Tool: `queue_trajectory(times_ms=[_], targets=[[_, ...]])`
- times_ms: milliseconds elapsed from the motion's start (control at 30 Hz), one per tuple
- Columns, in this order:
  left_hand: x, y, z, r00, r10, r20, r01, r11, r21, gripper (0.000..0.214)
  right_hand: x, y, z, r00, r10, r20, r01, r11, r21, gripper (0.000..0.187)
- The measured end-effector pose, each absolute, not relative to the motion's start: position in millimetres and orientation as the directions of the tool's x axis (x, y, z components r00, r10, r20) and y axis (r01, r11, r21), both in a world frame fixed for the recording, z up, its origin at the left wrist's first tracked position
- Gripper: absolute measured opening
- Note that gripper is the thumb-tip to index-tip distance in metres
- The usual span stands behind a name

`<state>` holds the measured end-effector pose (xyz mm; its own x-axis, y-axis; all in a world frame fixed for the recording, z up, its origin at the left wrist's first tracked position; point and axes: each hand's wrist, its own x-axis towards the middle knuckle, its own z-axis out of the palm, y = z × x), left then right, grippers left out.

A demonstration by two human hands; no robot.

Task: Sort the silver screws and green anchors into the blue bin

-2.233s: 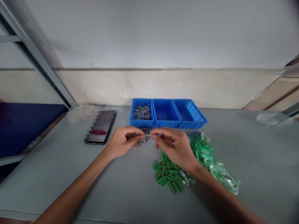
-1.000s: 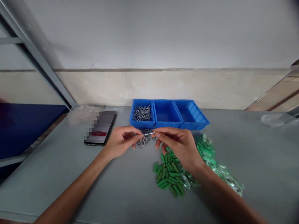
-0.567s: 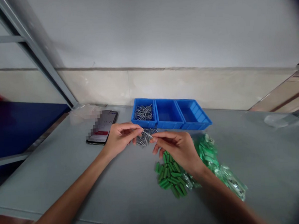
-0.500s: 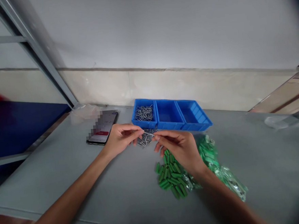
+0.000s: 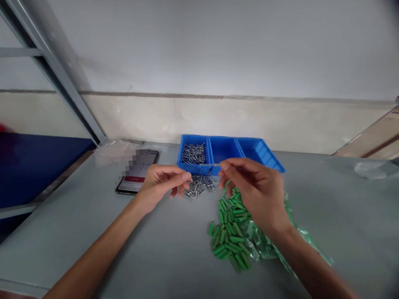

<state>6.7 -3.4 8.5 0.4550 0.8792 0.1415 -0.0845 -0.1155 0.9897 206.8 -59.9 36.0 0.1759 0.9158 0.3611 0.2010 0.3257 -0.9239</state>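
Note:
Between the thumb and fingers of my right hand (image 5: 256, 186) is a thin metal pin (image 5: 210, 165), pointing left across the front of the blue tray. My left hand (image 5: 165, 181) is pinched closed to its left, apart from the right hand; anything in its fingertips is too small to make out. Below and between both hands lies a loose pile of silver metal pins (image 5: 198, 187). Many green plastic pieces (image 5: 230, 231) are heaped under and left of my right wrist. Behind the hands, a blue three-part tray (image 5: 228, 166) has similar metal pins (image 5: 193, 154) in its left compartment.
A phone (image 5: 142, 165) lies left of the tray, beside a crumpled clear bag (image 5: 112, 151). Clear bags with green pieces (image 5: 262, 238) lie under my right forearm. Another clear plastic piece (image 5: 370, 170) is at the far right. A metal frame (image 5: 57, 75) rises at the left.
My hands have drawn apart; the right moved right and slightly up with the thin metal pin. The left hand stays nearly in place. More of the loose pile and green pieces shows.

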Motion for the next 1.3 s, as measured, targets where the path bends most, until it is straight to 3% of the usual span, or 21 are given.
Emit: queue_trajectory(times_ms=[100,167,267,333,467,533,633,767,867,1100,1200,1300], targets=[[5.8,-2.0,6.5,0.444,0.885,0.137,-0.089,-0.109,0.99,0.022,202.2,-47.7,54.9,0.391,0.642,0.659,0.493,0.459,-0.739,0.013],[6.7,-2.3,4.7,0.461,0.878,0.126,-0.069,-0.106,0.992,0.022,197.1,-29.0,55.4,0.34,0.555,0.759,0.613,0.481,-0.626,0.016],[7.4,-2.8,3.7,0.476,0.871,0.117,-0.039,-0.112,0.993,0.023,189.4,-2.3,39.1,0.112,0.758,0.643,0.695,0.402,-0.595,0.019],[6.5,-2.5,4.4,0.47,0.874,0.121,-0.031,-0.121,0.992,0.023,187.8,1.9,26.0,0.071,0.846,0.528,0.733,0.315,-0.603,0.025],[3.6,-1.8,7.6,0.463,0.875,0.141,-0.042,-0.137,0.99,0.022,202.6,-18.3,16.1,0.084,0.86,0.504,0.745,0.281,-0.605,0.022],[3.2,-2.4,9.0,0.463,0.874,0.146,-0.045,-0.142,0.989,0.022,216.7,-27.2,16.7,-0.002,0.919,0.393,0.776,0.25,-0.579,0.018],[4.9,-4.6,10.0,0.484,0.862,0.149,-0.033,-0.152,0.988,0.024,233.5,-30.7,13.9,-0.124,0.967,0.223,0.872,0.213,-0.441,0.014],[7.5,-6.3,9.0,0.532,0.836,0.137,0.008,-0.166,0.986,0.024,235.5,-29.7,3.0,-0.147,0.964,0.223,0.948,0.202,-0.248,0.023],[7.3,-5.8,7.5,0.532,0.836,0.135,0.024,-0.174,0.984,0.024,229.1,-31.1,-2.1,-0.159,0.966,0.203,0.965,0.196,-0.174,0.022],[7.2,-6.7,8.5,0.539,0.835,0.11,0.116,-0.202,0.972,0.028,226.9,-34.2,-4.3,-0.175,0.969,0.177,0.955,0.21,-0.207,0.02],[10.7,-7.4,7.2,0.517,0.846,0.134,0.169,-0.254,0.952,0.028,226.7,-37.7,-0.9,-0.162,0.968,0.191,0.925,0.216,-0.312,0.02],[14.6,-8.0,2.1,0.454,0.869,0.195,0.261,-0.339,0.904,0.024,222.8,-44.5,5.9,-0.144,0.971,0.19,0.84,0.222,-0.495,0.019]])
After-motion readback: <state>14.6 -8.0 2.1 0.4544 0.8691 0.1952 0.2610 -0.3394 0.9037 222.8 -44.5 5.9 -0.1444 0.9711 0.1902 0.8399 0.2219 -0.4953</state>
